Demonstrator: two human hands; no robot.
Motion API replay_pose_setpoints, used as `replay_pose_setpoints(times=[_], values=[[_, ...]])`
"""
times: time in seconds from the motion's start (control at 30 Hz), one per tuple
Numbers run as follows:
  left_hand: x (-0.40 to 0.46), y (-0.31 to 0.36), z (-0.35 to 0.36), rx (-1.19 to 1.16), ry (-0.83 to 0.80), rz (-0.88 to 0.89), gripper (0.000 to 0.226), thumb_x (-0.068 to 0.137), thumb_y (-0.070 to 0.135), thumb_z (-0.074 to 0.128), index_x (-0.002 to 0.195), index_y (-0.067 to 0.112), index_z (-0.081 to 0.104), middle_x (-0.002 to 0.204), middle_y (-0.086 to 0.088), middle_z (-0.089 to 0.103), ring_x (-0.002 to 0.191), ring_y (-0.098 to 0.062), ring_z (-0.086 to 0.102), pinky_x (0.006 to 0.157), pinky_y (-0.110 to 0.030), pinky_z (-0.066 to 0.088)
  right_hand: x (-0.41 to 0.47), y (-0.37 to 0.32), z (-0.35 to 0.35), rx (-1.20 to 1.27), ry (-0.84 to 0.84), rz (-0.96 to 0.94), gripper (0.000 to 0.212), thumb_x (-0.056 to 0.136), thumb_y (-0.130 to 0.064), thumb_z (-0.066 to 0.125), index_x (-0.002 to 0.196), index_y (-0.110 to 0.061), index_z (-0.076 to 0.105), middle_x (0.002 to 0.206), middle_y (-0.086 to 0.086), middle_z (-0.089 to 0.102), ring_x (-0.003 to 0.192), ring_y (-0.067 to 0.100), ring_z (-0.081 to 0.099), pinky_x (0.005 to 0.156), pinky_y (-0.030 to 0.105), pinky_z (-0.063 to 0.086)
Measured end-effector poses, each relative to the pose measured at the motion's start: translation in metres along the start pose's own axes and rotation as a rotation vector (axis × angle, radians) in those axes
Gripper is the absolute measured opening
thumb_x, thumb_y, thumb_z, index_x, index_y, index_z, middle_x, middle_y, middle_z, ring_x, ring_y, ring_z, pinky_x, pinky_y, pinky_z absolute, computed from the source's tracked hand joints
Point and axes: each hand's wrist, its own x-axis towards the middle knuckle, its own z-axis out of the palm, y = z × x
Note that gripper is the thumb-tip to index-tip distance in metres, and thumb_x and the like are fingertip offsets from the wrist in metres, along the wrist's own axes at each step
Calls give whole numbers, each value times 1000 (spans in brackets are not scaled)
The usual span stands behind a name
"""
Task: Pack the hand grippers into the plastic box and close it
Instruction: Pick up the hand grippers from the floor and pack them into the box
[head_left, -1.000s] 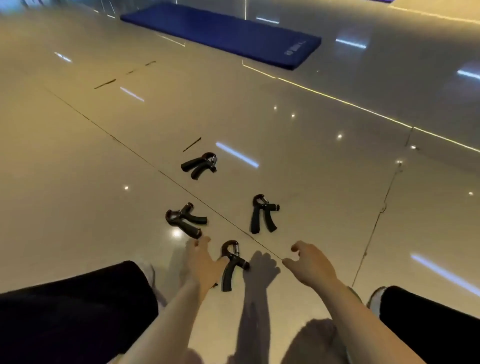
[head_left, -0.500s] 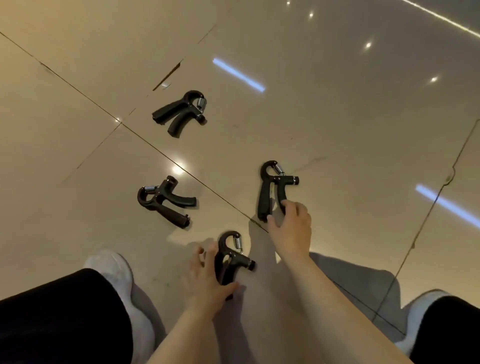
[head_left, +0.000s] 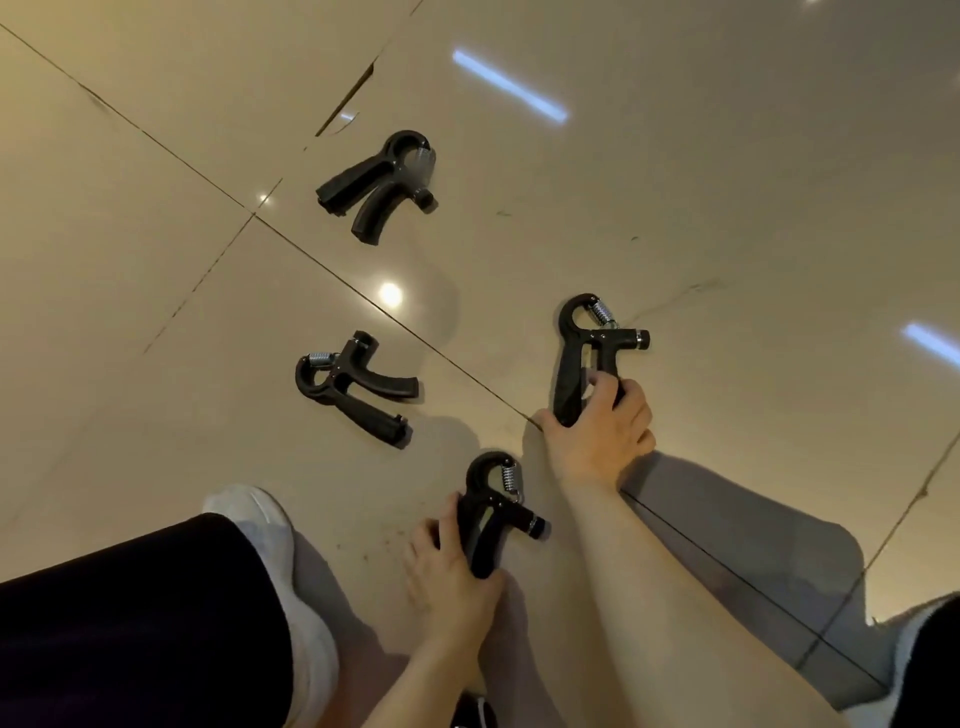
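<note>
Since the earlier frame, both hands have closed on grippers. Left hand (head_left: 457, 577) grips the black spring-loaded plastic hand gripper (head_left: 496, 512) at 6 o'clock; right hand (head_left: 597, 431) grips another (head_left: 587, 348) at 3 o'clock. Two remain at 9 and 12 o'clock. Box not visible. Risk: handles squeezing shut, pinching fingers.

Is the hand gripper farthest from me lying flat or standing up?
Lying flat. The farthest hand gripper rests on its side on the floor, both handles splayed against the tile, untouched.
</note>
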Motion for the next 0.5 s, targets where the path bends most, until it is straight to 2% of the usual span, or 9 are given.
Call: replay_pose_setpoints(times=[0.1, 0.2, 0.3, 0.37, 0.43, 0.5], values=[[-3, -5, -7, -22, 58, 73, 85, 74, 34, 68, 144, 34, 19, 131, -2, 29, 117, -20, 30, 99, -34, 33, -1, 10, -6, 77, 2, -53, 64, 71, -34, 76, 127, -19, 48, 134, 11, 38, 125, 30, 34, 99, 42, 31], [-8, -11, -14, 47, 178, 184, 76, 74, 33, 69, 140, 31, 32, 137, -4, 31, 120, -24, 34, 101, -41, 33, -7, 22, -18, 147, 10, -141, 61, 70, -34, 77, 123, -17, 52, 127, 11, 41, 118, 30, 40, 97, 43, 38], [-11, -12, -16, 80, 270, 317, 77, 63, 24, 75, 131, 30, 39, 130, -7, 41, 112, -30, 44, 92, -48, 39, -19, 31, -34, 173, 38, -210, 58, 72, -37, 75, 121, -16, 53, 122, 10, 43, 110, 29, 45, 95, 44, 41], [-18, -9, -16, 84, 329, 384, 70, 63, 28, 77, 125, 27, 45, 127, -9, 44, 107, -33, 49, 87, -52, 44, -30, 35, -47, 203, 42, -230, 56, 74, -38, 73, 121, -17, 52, 122, 9, 43, 107, 28, 47, 95, 44, 40], [-26, -6, -18, 64, 389, 435, 56, 67, 35, 72, 118, 25, 51, 127, -10, 44, 108, -33, 50, 88, -54, 43, -43, 41, -60, 257, 40, -248, 55, 73, -37, 73, 121, -17, 52, 122, 8, 43, 107, 27, 47, 97, 45, 40], [-35, -4, -21, 66, 423, 505, 49, 66, 37, 67, 110, 28, 51, 127, -8, 41, 108, -33, 49, 89, -55, 40, -54, 53, -72, 282, 25, -272, 57, 72, -38, 73, 121, -18, 52, 123, 7, 42, 109, 26, 46, 98, 45, 41]])
